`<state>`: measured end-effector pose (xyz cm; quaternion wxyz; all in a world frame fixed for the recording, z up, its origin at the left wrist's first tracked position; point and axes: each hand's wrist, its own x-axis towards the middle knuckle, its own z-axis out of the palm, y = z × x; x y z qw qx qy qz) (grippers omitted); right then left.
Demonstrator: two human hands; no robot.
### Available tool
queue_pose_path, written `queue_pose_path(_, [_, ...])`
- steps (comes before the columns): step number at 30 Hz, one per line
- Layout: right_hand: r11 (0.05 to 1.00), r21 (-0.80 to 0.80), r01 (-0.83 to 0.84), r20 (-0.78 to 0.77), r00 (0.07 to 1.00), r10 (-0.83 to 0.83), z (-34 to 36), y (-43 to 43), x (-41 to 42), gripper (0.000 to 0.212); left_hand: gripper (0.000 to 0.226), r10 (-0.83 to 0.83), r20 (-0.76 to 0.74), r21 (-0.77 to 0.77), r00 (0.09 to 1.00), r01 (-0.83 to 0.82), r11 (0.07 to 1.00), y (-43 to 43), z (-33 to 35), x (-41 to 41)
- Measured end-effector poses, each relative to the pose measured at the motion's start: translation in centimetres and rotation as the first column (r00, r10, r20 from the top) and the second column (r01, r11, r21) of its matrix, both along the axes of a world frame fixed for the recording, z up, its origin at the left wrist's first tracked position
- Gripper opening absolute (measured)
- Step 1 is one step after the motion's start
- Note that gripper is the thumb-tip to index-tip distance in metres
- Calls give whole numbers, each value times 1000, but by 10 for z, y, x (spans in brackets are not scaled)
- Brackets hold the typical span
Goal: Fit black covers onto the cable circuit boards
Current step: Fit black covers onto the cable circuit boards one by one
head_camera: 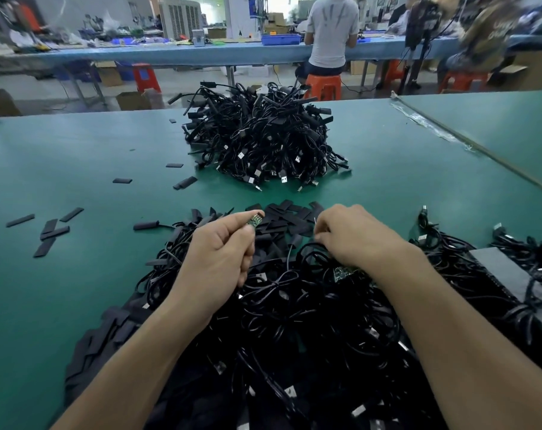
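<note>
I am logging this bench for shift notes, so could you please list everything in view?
table: one, green, under everything
far pile: one, black cables, table's far middle
near pile: one, black cables, under both arms
covers: many, black, heaped beyond the hands, some loose at left
board: one, green, in left hand
second board: one, green, on near pile by right wrist
slab: one, grey, among cables at right
stools: several, orange, background
person: one, grey shirt, seated at far bench
left hand: one, grips board
right hand: one, fingers curled into covers, hold unclear
</note>
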<state>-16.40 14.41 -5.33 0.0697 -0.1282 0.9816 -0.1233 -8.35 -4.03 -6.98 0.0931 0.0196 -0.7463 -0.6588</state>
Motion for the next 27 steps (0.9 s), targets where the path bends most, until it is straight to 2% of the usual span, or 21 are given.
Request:
queue_pose_path(5, [995,90,29,50,998,-34,-14,-5,-8,28,30,10,-13,-10,1000,-11,1000,0,0,1])
queue_pose_path(7, [994,90,62,24,998,-64,-18,-5,-10,24,29,7,-15,-17,1000,-7,1000,1,0,0])
queue_pose_path(11, [994,14,109,-20,994,-109,-24,-5,-13,14,28,0,-15,-25,1000,-1,1000,1,0,0])
queue_pose_path(16, [995,-54,78,76,994,-74,-23,-3,-16,15,29,-3,-24,-23,1000,2,1000,2,0,0])
queue_pose_path(18, [997,-55,59,55,997,-55,-24,-2,-16,9,29,-8,-27,-29,1000,7,1000,2,-1,0])
queue_pose_path(22, [998,-63,-4,6,1000,4,-20,0,-11,12,29,-13,-37,-54,999,11,998,0,-4,-1])
queue_pose_path(24, [985,-174,-2,-100,995,-15,-14,2,-6,10,29,-21,-45,-67,999,18,998,0,-4,-1])
queue_pose_path(25, [957,-288,-26,-166,986,-23,-10,2,-3,12,28,-29,-47,-71,998,25,997,0,-4,0])
queue_pose_path(27, [827,-543,-147,-224,974,26,-1,0,6,14,20,-42,-51,-69,998,39,997,0,-4,0])
